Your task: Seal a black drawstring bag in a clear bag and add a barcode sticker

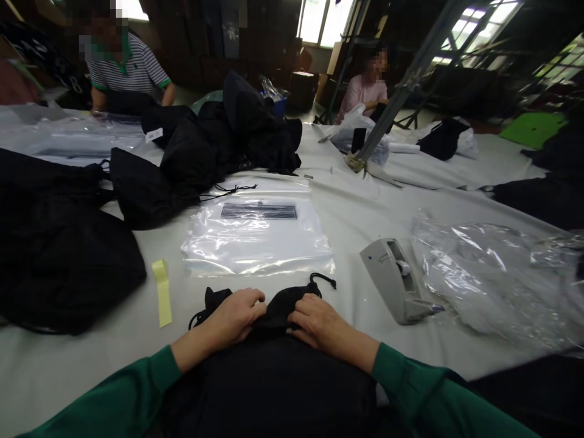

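Observation:
A black drawstring bag (283, 377) lies at the near edge of the table, its gathered top pointing away from me and a cord loop sticking out at each side. My left hand (239, 313) grips the top of the bag on the left, fingers curled into the cloth. On the right, my right hand (314, 319) holds the same top edge with bent fingers, close to the knotted cord. Just beyond the bag lies a stack of clear plastic bags (260, 237) with a printed dark panel.
Black bags (59, 243) are heaped left and behind. A yellow strip (162, 292) lies left, a grey tape dispenser (387, 280) right, beside crumpled clear plastic (493, 267). A slanted metal pole (401, 91) stands behind. Two people (130, 67) sit across the table (351, 225).

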A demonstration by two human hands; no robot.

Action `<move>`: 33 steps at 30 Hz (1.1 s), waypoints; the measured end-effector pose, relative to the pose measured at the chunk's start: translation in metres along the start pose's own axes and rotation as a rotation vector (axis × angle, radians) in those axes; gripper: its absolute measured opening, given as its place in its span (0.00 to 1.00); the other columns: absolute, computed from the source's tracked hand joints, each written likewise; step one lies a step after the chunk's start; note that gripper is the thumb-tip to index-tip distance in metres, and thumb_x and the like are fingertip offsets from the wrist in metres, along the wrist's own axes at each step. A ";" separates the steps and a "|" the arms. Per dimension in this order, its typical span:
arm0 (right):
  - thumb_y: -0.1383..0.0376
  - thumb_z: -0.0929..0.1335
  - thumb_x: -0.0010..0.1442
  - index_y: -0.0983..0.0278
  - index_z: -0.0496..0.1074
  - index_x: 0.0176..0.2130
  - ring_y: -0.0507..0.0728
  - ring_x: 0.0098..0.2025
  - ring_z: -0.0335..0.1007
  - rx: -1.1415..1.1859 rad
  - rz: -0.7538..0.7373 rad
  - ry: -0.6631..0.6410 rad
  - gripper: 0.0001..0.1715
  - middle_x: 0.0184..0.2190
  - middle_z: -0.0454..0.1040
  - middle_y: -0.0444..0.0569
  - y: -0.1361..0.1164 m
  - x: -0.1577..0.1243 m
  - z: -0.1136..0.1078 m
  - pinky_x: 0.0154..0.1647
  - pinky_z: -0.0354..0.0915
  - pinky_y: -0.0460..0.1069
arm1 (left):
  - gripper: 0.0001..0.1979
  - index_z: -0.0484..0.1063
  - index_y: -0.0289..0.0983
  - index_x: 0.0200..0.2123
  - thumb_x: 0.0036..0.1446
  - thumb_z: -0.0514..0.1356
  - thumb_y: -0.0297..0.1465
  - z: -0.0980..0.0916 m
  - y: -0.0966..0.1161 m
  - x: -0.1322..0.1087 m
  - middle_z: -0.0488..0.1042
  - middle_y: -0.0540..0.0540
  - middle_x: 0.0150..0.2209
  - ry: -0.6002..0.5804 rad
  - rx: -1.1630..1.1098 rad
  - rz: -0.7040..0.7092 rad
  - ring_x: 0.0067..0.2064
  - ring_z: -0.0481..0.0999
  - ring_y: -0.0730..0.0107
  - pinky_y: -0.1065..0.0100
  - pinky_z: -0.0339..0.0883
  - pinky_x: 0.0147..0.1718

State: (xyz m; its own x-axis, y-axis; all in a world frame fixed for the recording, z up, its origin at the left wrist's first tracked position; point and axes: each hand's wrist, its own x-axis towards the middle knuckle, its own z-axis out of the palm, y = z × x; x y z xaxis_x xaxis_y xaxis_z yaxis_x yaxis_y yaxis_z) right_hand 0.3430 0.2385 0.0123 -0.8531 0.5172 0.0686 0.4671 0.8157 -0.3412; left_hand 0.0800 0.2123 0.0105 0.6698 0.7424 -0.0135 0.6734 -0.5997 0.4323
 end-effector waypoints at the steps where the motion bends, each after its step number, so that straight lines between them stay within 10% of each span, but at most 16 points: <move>1: 0.58 0.66 0.65 0.64 0.71 0.45 0.60 0.40 0.67 0.043 0.057 0.001 0.13 0.37 0.72 0.52 0.002 0.004 -0.003 0.44 0.63 0.54 | 0.14 0.65 0.40 0.39 0.51 0.50 0.20 0.000 0.000 0.002 0.70 0.42 0.49 -0.005 -0.001 0.011 0.47 0.69 0.59 0.63 0.60 0.45; 6: 0.43 0.73 0.51 0.61 0.57 0.64 0.65 0.50 0.68 0.112 0.163 -0.074 0.51 0.56 0.66 0.60 0.017 0.042 -0.022 0.49 0.65 0.57 | 0.09 0.64 0.41 0.37 0.55 0.51 0.22 0.002 -0.004 0.008 0.74 0.47 0.40 -0.107 0.031 0.009 0.40 0.72 0.62 0.64 0.60 0.40; 11: 0.44 0.63 0.64 0.60 0.76 0.42 0.61 0.46 0.73 0.051 0.205 -0.219 0.25 0.45 0.77 0.53 0.031 0.066 -0.012 0.46 0.64 0.51 | 0.06 0.64 0.41 0.41 0.65 0.51 0.35 0.009 -0.018 0.013 0.75 0.46 0.35 -0.049 0.056 -0.212 0.38 0.75 0.58 0.65 0.61 0.33; 17: 0.51 0.61 0.68 0.67 0.73 0.39 0.62 0.37 0.73 -0.081 0.461 -0.106 0.23 0.33 0.76 0.56 0.041 0.063 0.030 0.37 0.63 0.51 | 0.14 0.65 0.39 0.40 0.66 0.51 0.43 0.031 -0.047 0.039 0.75 0.43 0.36 0.029 0.065 -0.404 0.39 0.76 0.56 0.65 0.62 0.33; 24: 0.50 0.64 0.65 0.64 0.69 0.51 0.62 0.49 0.68 -0.133 0.408 0.009 0.23 0.46 0.72 0.56 0.031 0.066 -0.001 0.49 0.60 0.53 | 0.14 0.67 0.38 0.43 0.63 0.56 0.43 0.017 -0.045 0.045 0.71 0.41 0.45 0.084 0.093 -0.398 0.47 0.71 0.54 0.60 0.64 0.44; 33: 0.60 0.62 0.64 0.66 0.76 0.30 0.63 0.30 0.75 -0.109 0.373 -0.129 0.18 0.27 0.79 0.56 0.008 0.060 0.037 0.32 0.60 0.51 | 0.09 0.68 0.39 0.39 0.63 0.51 0.35 0.039 -0.025 0.045 0.77 0.43 0.34 -0.104 0.060 -0.332 0.36 0.78 0.54 0.61 0.66 0.35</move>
State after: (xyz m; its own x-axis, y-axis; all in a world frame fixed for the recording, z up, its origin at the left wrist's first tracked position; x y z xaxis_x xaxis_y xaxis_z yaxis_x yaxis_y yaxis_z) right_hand 0.2874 0.2667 -0.0208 -0.6398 0.7515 -0.1611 0.7656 0.6050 -0.2185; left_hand 0.1051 0.2494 -0.0358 0.4375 0.8673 -0.2375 0.8749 -0.3496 0.3351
